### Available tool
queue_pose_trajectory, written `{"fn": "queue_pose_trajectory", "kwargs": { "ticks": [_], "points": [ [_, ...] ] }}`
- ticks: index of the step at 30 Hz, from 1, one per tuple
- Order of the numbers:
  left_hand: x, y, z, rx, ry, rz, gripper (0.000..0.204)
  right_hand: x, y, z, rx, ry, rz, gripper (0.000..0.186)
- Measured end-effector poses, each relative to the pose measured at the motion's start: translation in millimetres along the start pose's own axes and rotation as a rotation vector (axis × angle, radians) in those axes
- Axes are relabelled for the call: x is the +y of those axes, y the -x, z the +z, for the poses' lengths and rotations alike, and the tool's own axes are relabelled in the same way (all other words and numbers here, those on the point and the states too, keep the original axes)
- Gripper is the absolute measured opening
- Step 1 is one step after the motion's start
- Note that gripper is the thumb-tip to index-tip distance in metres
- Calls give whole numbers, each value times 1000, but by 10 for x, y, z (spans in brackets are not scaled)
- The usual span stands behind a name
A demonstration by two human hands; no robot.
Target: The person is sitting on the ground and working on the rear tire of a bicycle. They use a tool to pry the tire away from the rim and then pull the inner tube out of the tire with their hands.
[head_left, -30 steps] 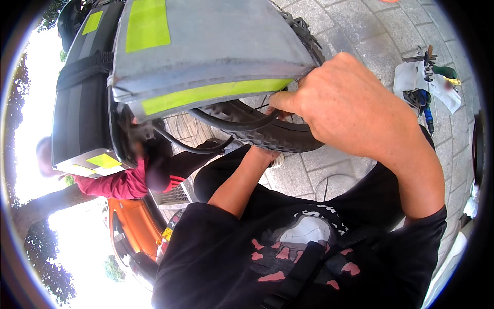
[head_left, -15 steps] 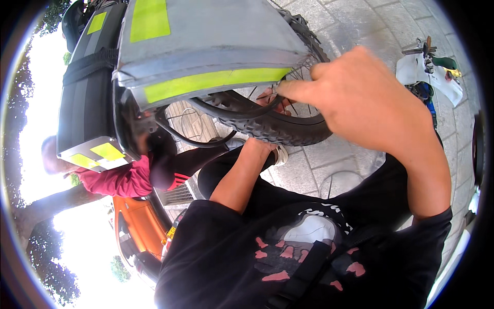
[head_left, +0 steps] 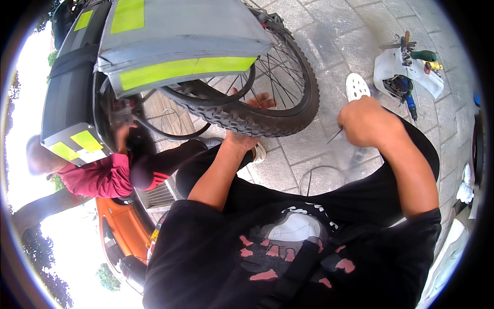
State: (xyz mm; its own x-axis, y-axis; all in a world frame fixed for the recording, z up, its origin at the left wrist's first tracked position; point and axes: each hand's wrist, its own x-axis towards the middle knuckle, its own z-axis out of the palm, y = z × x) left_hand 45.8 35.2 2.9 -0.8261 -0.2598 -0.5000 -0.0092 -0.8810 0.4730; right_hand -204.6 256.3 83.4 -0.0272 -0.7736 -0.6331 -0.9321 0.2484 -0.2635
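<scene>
The rear part of a bicycle holds a wheel with a knobby black tyre (head_left: 267,125) and dark spokes. From below, my left hand (head_left: 242,140) wraps around the tyre, its fingers showing behind the rim among the spokes. A black tube or cable (head_left: 246,92) loops across the wheel near those fingers. To the right of the wheel and apart from it, my right hand (head_left: 368,121) is closed in a fist. A thin dark rod (head_left: 334,136) sticks out of it toward the lower left; its handle is hidden in the fist.
Over the wheel hangs a grey pannier (head_left: 180,38) with yellow-green strips. At right, a white sheet (head_left: 383,69) bears several tools, a blue-handled one (head_left: 411,107) among them. A person in a maroon sleeve (head_left: 103,177) works at left. A thin wire loop (head_left: 310,177) lies on the paving.
My right hand has drawn back from the spokes to the right, now with the rod visible. My left hand stays on the tyre. The view has shifted, uncovering more wheel.
</scene>
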Motion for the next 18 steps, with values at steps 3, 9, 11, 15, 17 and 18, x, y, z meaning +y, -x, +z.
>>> {"fn": "queue_pose_trajectory", "kwargs": {
  "ticks": [3, 9, 11, 15, 17, 18],
  "points": [
    [8, -22, -3, 55, 47, 25, 80, -118, -137, 359, 49, 111, -158, 17],
    [340, -25, -3, 40, 42, -106, 74, -384, -329, -114, 449, -378, -155, 26],
    [326, -65, -100, 19, 39, -120, 70, -480, -579, -285, 611, -656, -181, 30],
    [227, -67, 136, -28, -4, -129, 66, -615, -1204, -353, 313, -1265, -19, 32],
    [189, -43, 287, 114, -39, -163, 68, -661, -1320, -353, 226, -1441, -19, 31],
    [156, -56, 245, 116, -71, -157, 69, -690, -1381, -335, 175, -1527, -20, 30]
  ]
}}
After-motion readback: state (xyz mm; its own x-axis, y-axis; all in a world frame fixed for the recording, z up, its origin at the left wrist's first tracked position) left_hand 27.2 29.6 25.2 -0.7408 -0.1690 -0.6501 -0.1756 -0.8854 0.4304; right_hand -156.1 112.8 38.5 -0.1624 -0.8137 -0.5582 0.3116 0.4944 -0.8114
